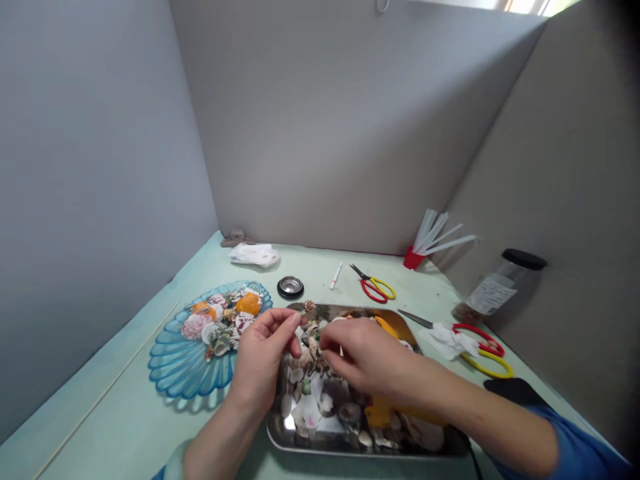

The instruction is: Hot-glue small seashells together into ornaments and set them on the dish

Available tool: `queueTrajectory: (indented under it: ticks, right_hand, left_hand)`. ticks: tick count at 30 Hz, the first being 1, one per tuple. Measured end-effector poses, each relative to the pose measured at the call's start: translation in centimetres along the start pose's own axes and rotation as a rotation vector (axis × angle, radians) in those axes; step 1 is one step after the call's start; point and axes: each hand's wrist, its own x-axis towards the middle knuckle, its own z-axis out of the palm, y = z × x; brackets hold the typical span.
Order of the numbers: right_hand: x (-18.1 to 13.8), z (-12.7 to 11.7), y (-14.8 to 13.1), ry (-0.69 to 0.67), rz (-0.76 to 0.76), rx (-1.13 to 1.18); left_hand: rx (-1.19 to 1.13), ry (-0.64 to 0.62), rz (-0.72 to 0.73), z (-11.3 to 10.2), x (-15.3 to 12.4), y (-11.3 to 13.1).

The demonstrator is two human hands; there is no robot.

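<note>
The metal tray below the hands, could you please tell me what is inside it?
The metal tray holds assorted shells and a partly hidden yellow object; whatever lies behind the right hand and right forearm is covered and cannot be seen.

Grey walls (325, 133) — pale green tabletop (125, 433) — bright light (530, 5) at top right

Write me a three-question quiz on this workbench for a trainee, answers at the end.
1. True or false: a small spotted shell is at the fingertips of the left hand.
2. What stands in the red cup?
3. Fill in: from the wearer's view, the blue fluted dish lies to the ____ of the metal tray.

Key: 1. True. 2. Pale sticks. 3. Left.
</note>
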Motion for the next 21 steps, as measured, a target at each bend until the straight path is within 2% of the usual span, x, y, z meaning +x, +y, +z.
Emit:
queueTrajectory:
  ticks: [4,7,11,17,21]
  right_hand:
    - [-1.9,-1.9,-0.1,0.158,0.274,0.867]
    - [-2.4,-1.4,-0.4,0.247,0.365,1.212]
    - [-2.3,-0.2,-0.8,0.245,0.415,1.398]
    - [-2.3,-0.3,-1.6,0.370,0.461,1.377]
    - [-2.1,-0.4,-2.1,0.352,0.430,1.376]
  left_hand:
    - [0.091,0.020,0.009,0.4,-0.3,0.0]
    - [0.172,0.043,0.035,0.6,-0.7,0.0]
    - [0.201,0.027,0.034,0.9,-1.1,0.0]
    - [0.184,0.039,0.023,1.4,-1.5,-0.1]
    - [0.174,0.020,0.024,1.4,-1.7,-0.6]
